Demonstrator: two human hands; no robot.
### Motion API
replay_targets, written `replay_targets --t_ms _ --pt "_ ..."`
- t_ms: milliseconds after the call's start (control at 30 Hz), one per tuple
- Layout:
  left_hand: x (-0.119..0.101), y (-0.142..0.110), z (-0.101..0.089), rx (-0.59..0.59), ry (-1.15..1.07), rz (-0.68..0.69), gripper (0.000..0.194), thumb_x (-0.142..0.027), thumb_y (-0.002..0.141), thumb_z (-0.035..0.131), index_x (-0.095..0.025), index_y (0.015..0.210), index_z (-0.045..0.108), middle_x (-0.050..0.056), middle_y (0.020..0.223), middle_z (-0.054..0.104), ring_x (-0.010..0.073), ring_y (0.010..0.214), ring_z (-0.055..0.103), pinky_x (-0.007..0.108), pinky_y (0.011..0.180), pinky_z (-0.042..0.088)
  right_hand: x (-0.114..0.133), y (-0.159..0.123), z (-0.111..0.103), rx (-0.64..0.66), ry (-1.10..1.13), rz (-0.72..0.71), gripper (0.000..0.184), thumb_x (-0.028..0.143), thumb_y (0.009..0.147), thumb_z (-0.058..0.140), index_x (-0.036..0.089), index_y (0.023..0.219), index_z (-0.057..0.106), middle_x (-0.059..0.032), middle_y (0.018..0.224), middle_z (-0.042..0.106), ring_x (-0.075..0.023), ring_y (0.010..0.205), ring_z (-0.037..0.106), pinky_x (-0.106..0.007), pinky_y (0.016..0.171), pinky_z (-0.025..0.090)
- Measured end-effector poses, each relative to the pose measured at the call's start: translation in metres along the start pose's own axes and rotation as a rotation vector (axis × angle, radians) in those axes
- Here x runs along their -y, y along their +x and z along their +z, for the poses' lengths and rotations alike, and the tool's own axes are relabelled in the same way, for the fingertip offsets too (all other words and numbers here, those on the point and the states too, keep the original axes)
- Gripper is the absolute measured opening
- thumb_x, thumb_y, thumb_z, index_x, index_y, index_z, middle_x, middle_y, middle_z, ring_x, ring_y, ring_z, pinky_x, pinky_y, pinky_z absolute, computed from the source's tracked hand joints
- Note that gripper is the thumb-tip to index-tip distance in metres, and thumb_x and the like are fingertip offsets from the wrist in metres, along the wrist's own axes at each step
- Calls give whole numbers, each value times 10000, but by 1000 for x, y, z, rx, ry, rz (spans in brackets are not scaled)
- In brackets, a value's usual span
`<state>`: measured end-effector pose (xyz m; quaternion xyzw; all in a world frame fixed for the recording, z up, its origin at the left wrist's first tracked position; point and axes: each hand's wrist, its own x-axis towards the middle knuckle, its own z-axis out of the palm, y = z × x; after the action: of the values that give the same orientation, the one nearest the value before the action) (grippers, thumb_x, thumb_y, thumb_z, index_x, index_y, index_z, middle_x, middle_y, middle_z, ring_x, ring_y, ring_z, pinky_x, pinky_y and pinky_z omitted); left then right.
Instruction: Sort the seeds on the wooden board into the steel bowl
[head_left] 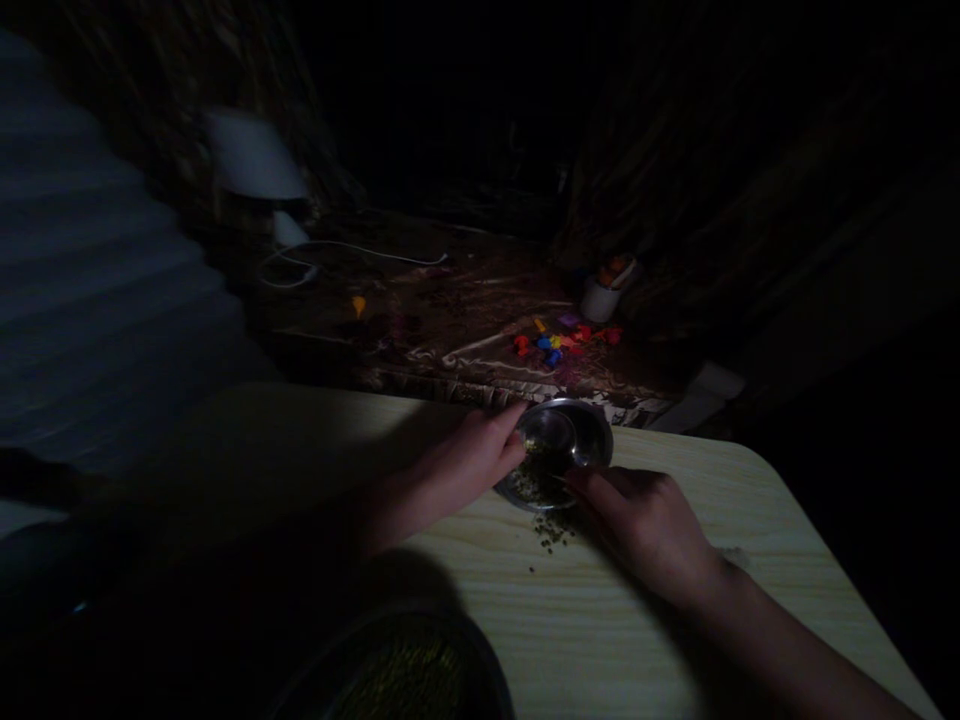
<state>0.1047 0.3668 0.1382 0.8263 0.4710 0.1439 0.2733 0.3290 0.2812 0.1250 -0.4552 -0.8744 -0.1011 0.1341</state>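
A shiny metal bowl (pixel 596 425) sits on the table's far edge, partly filled with small dark-green grains (pixel 531 485). My left hand (pixel 469 462) grips its left rim, thumb toward the inside. From the right, my right hand (pixel 645 520) reaches over the near rim, its fingers closed around a thin metal utensil (pixel 559 478). The utensil's tip is lost among the grains, so its kind does not show. Spilled grains (pixel 551 530) lie on the wood just in front of the bowl.
In the near foreground stands a larger dark container (pixel 487 665) of similar grains. Beyond the pale wooden table (pixel 750 500) is a cloth-covered surface with colourful small pieces (pixel 555 345), a white cup (pixel 600 300) and a white lamp (pixel 255 160) with its cord. The surroundings are very dark.
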Motion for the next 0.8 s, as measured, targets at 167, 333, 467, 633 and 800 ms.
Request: replay_targets --t_ms 167,333,467,633,800 --pt "1 1 1 -12 7 5 318 -244 892 475 -195 1145 661 30 726 657 155 578 560 271 548 334 3 -7 4 0 2 -100 239 93 944 579 185 1150 660 -62 949 798 -165 688 714 -263 586 445" --pt "5 2 4 -5 -21 18 335 -255 898 464 -184 1156 665 62 783 689 188 643 603 295 593 377 -3 -20 -8 42 29 -57 253 116 982 555 189 1208 642 -41 898 782 -164 687 707 -273 604 436" --pt "8 2 6 -9 -38 22 353 -282 904 472 -208 1198 652 48 795 696 174 640 602 283 597 376 -11 -22 -13 20 -31 1 218 157 971 586 169 1175 662 -26 759 750 -161 589 671 -281 565 391" --pt "7 1 5 -13 -10 11 335 -272 892 475 -200 1159 665 49 757 685 165 598 576 275 550 329 -5 -22 -6 46 -62 -1 293 127 944 608 164 1234 637 -12 733 732 -163 559 654 -288 538 351" --pt "4 1 3 -5 -1 22 306 -257 891 482 -201 1122 673 51 774 695 163 611 578 268 557 344 6 -30 -3 78 27 46 249 157 971 590 175 1215 636 0 707 718 -164 547 654 -287 540 370"
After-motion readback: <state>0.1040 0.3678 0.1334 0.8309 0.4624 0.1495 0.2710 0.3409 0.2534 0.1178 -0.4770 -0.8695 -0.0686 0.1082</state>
